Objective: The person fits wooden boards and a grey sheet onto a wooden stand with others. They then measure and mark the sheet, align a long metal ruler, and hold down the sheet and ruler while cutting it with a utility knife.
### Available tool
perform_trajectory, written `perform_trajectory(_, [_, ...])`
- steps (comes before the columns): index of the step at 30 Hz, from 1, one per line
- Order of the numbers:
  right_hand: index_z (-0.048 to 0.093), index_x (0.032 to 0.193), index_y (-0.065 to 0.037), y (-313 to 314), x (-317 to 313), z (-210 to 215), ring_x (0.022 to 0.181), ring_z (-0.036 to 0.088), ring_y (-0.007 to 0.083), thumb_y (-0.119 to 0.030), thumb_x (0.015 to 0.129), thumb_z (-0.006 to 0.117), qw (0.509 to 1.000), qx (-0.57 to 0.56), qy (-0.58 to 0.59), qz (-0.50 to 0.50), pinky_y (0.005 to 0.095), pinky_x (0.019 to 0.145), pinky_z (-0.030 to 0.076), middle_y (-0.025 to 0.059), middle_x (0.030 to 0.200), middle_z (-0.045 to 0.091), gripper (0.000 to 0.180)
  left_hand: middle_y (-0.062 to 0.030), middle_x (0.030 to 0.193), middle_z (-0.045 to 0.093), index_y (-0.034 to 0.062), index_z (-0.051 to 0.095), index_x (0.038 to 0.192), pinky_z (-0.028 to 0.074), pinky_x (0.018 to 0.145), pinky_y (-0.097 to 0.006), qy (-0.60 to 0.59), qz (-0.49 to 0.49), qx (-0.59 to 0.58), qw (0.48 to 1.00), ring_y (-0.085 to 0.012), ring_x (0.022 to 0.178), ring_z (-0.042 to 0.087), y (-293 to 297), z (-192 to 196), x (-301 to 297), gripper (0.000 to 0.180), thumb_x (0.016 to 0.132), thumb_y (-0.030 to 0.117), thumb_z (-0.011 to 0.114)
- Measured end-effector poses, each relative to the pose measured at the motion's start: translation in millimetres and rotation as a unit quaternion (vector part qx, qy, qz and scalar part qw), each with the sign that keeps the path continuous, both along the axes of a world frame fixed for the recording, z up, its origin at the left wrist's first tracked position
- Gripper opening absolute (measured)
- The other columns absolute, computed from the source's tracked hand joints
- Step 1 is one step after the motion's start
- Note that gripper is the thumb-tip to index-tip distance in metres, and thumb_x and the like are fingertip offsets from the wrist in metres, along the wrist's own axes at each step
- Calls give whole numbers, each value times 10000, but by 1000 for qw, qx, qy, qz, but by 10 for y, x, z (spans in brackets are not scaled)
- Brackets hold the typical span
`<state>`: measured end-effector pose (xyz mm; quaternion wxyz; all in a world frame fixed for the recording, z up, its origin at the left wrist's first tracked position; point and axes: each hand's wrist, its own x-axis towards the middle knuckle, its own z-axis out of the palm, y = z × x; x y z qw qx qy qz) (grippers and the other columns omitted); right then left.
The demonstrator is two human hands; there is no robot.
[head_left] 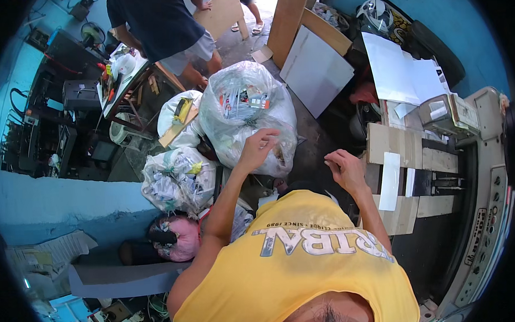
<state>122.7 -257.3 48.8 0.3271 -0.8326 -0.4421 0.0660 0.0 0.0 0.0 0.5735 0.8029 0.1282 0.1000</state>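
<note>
Ahead of me and a little to the left, the large clear plastic bag (225,142) is sitting on the floor, bulging into a rounded, wrinkled mass; it is looking well filled, with thin grey strips and printed pieces (238,103) showing near its top, so I am judging the filling to be far along; whether a knot or only gathered folds are holding its mouth I cannot tell, so I am leaving open how much is left; my left hand (260,148) is hovering over the bag's near side, half open with fingers loosely bent, gripping nothing that I can see; whether it is touching the film I cannot tell; my right hand (344,168) is hanging to the right, apart from the bag, its fingers curling partway around nothing visible, near some brown cardboard pieces (393,142); these are lying flat, matte and straight-edged, with a smooth white strip (389,182) crossing them; left of the bag, a smaller translucent bag (173,189) is sagging around crumpled pale scraps, and beyond it a white sack (168,113) is carrying a flat wooden piece (178,129); nearer me, a pink bundle (186,237) is bulging softly; on the far side, a stiff white panel (316,68) is leaning, smooth and square-cornered.
</note>
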Motion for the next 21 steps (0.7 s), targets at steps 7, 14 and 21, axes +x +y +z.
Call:
perform_trajectory(7, [619,802,-74,533,472,-244,678,575,265,-77,701,611,994,-4,-1,109,346,589,473,71,752,585,101,-50,974,608,34,561,1025,477,669,-244,-8,178,-139,974,-138,821,606,235,-110,-36,194,841,86,530])
perform_trajectory(14, [619,836,-65,1087,1508,-636,734,574,302,-98,702,594,975,-40,74,203,367,650,470,108,791,595,141,-48,971,605,30,554,1009,475,660,-237,2,350,-145,925,-136,812,600,387,61,324,178,861,124,523])
perform_trajectory(21, [622,876,-71,1644,2686,-753,778,581,314,-102,712,573,979,-9,128,160,397,693,464,119,827,610,174,-44,949,612,33,560,998,468,629,-232,24,420,-136,897,-135,808,608,270,441,1044,168,849,106,538])
